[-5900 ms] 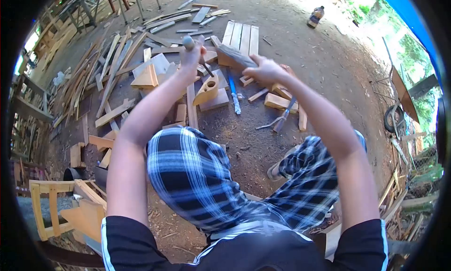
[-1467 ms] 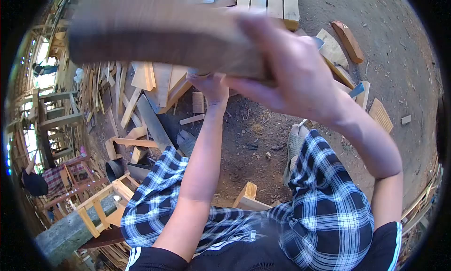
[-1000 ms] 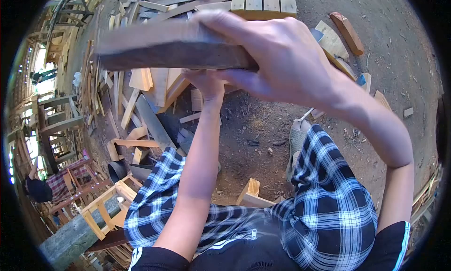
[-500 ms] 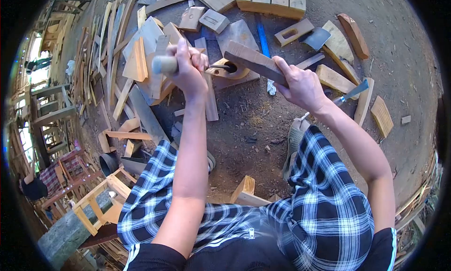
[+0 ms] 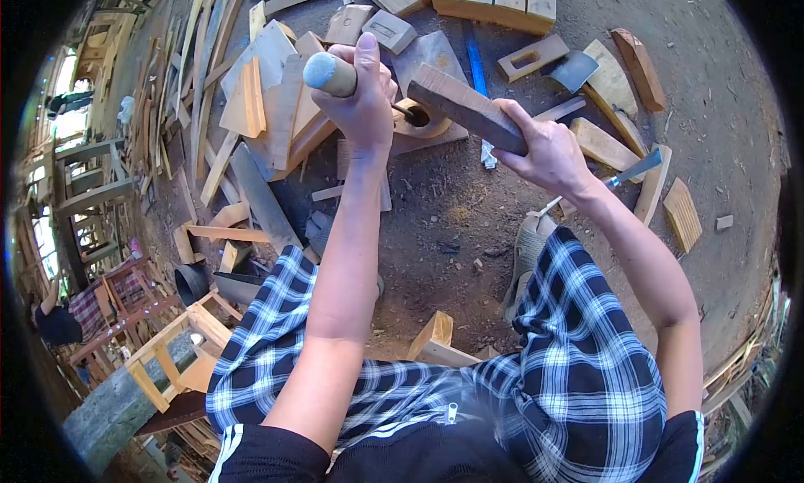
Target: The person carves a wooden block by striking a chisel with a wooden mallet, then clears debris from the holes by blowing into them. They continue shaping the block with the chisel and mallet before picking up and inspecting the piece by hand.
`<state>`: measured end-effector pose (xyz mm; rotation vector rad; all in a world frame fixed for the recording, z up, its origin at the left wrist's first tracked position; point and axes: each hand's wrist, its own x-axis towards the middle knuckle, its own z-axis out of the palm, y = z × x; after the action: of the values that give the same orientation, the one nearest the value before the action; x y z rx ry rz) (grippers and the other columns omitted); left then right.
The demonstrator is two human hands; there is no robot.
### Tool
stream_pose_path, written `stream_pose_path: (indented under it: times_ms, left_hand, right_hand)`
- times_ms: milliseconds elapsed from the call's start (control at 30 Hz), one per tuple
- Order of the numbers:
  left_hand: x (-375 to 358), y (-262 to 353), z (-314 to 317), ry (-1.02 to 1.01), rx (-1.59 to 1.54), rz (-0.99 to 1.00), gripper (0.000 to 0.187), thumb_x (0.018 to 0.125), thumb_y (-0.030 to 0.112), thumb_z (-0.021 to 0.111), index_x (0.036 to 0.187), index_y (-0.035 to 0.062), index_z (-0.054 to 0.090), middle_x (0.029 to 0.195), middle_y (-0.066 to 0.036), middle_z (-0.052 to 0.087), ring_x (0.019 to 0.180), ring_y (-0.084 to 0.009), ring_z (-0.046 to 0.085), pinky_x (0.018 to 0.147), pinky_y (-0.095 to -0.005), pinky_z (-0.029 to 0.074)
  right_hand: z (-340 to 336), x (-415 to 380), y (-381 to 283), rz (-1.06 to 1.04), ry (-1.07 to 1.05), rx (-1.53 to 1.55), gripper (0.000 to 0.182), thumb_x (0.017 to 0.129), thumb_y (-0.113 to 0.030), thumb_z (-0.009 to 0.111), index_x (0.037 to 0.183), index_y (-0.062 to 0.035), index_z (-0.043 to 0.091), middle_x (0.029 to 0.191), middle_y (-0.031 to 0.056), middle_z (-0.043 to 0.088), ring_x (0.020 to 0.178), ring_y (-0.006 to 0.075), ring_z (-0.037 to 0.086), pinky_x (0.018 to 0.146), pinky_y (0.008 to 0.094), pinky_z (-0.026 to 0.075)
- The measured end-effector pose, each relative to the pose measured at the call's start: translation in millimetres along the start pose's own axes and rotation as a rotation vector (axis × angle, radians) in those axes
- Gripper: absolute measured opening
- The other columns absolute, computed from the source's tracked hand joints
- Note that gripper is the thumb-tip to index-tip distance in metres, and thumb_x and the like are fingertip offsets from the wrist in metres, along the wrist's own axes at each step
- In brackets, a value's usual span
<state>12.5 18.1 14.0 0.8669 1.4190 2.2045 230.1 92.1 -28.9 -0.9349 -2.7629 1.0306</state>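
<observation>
My left hand (image 5: 364, 106) is closed around the thick round handle of a chisel (image 5: 335, 75), its pale blue-grey butt end facing me. The chisel's thin dark shaft runs to a rounded wooden piece (image 5: 434, 129) with a dark hole; its tip is hard to make out at the hole. In my right hand (image 5: 553, 152) I grip a flat, dark-brown wooden block (image 5: 465, 110) by its near end. The block's far end hangs above the holed piece, apart from the chisel handle. Beside my right wrist lies a slim tool with a blue end (image 5: 643, 166).
Wood offcuts and planks (image 5: 251, 98) crowd the left. A slotted block (image 5: 532, 57), a curved metal sheet (image 5: 572, 70) and a reddish-brown block (image 5: 638, 68) lie ahead. A blue strip (image 5: 476, 60) rests mid-ground. A wooden frame (image 5: 159, 349) stands left; another person (image 5: 57, 322) is beyond it.
My left hand has shifted right and turned, so the chisel's butt end points more towards me. The block in my right hand is slightly lower and its face more tilted.
</observation>
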Motion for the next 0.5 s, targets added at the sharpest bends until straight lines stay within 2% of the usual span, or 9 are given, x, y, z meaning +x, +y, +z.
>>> stream_pose_path:
  times_ms: [67, 167, 200, 267, 300, 367, 400, 433, 500]
  left_hand:
    - [1, 0, 1, 0.042, 0.037, -0.011, 0.029, 0.094, 0.014, 0.067, 0.075, 0.0102, 0.047, 0.054, 0.005, 0.045, 0.042, -0.0003, 0.041, 0.037, -0.0179, 0.029]
    - [-8, 3, 8, 0.080, 0.157, 0.053, 0.028, 0.095, 0.014, 0.066, 0.075, 0.0101, 0.047, 0.056, 0.005, 0.047, 0.044, -0.0010, 0.043, 0.039, -0.0176, 0.032]
    - [-10, -1, 2, 0.049, 0.072, 0.015, 0.027, 0.095, 0.014, 0.066, 0.075, 0.0097, 0.048, 0.057, 0.004, 0.049, 0.046, -0.0015, 0.045, 0.041, -0.0174, 0.035]
    - [-13, -1, 5, 0.128, 0.129, 0.065, 0.027, 0.095, 0.014, 0.066, 0.075, 0.0099, 0.048, 0.058, 0.004, 0.049, 0.046, -0.0013, 0.045, 0.041, -0.0173, 0.036]
    - [-15, -1, 6, 0.211, 0.189, 0.111, 0.028, 0.095, 0.014, 0.066, 0.075, 0.0101, 0.047, 0.059, 0.004, 0.050, 0.046, -0.0012, 0.045, 0.042, -0.0173, 0.037]
    - [-15, -14, -2, 0.352, 0.133, 0.237, 0.019, 0.083, 0.008, 0.071, 0.094, -0.0027, 0.060, 0.078, -0.006, 0.064, 0.073, -0.0170, 0.065, 0.067, -0.0303, 0.053]
    - [-18, -14, -9, 0.240, 0.279, 0.267, 0.026, 0.079, 0.006, 0.071, 0.100, -0.0059, 0.060, 0.088, -0.009, 0.066, 0.082, -0.0196, 0.065, 0.075, -0.0330, 0.053]
    - [-22, -7, -12, 0.125, 0.427, 0.291, 0.034, 0.076, 0.005, 0.070, 0.105, -0.0092, 0.060, 0.099, -0.013, 0.068, 0.091, -0.0222, 0.066, 0.083, -0.0356, 0.052]
    - [-21, -7, -6, 0.210, 0.336, 0.160, 0.032, 0.076, 0.004, 0.070, 0.104, -0.0091, 0.061, 0.100, -0.012, 0.067, 0.092, -0.0207, 0.066, 0.084, -0.0352, 0.052]
  right_hand:
    - [-15, 3, -13, 0.034, -0.020, 0.033, 0.067, 0.083, -0.032, 0.074, 0.140, -0.0168, 0.040, 0.084, 0.0202, 0.069, 0.076, 0.0326, 0.072, 0.067, 0.0420, 0.058]
    - [-62, 12, -63, -0.065, 0.224, 0.316, 0.069, 0.085, -0.037, 0.075, 0.140, -0.0106, 0.043, 0.103, 0.0198, 0.070, 0.085, 0.0275, 0.072, 0.076, 0.0377, 0.060]
    - [-73, 17, -78, -0.312, 0.495, 0.283, 0.068, 0.080, -0.028, 0.076, 0.138, -0.0105, 0.044, 0.085, 0.0197, 0.070, 0.069, 0.0306, 0.073, 0.061, 0.0414, 0.060]
    - [-101, 22, -103, -0.590, 0.733, 0.181, 0.068, 0.081, -0.032, 0.079, 0.138, -0.0110, 0.048, 0.106, 0.0188, 0.069, 0.088, 0.0272, 0.072, 0.076, 0.0382, 0.060]
    - [-102, 21, -108, -0.590, 0.739, 0.175, 0.068, 0.081, -0.032, 0.079, 0.138, -0.0110, 0.048, 0.106, 0.0188, 0.069, 0.088, 0.0272, 0.072, 0.076, 0.0382, 0.060]
    - [-100, 19, -116, -0.610, 0.468, 0.028, 0.069, 0.080, -0.027, 0.078, 0.140, -0.0157, 0.047, 0.099, 0.0161, 0.071, 0.081, 0.0276, 0.073, 0.072, 0.0382, 0.060]
    - [-96, 21, -114, -0.498, 0.229, -0.141, 0.071, 0.079, -0.023, 0.077, 0.142, -0.0207, 0.045, 0.090, 0.0133, 0.071, 0.074, 0.0289, 0.072, 0.068, 0.0377, 0.060]
    - [-97, 21, -116, -0.500, 0.233, -0.135, 0.071, 0.079, -0.023, 0.077, 0.142, -0.0207, 0.045, 0.090, 0.0133, 0.071, 0.074, 0.0289, 0.072, 0.068, 0.0377, 0.060]
    - [-105, 23, -122, -0.471, 0.288, -0.185, 0.071, 0.079, -0.022, 0.077, 0.143, -0.0243, 0.044, 0.083, 0.0116, 0.071, 0.070, 0.0294, 0.072, 0.065, 0.0369, 0.060]
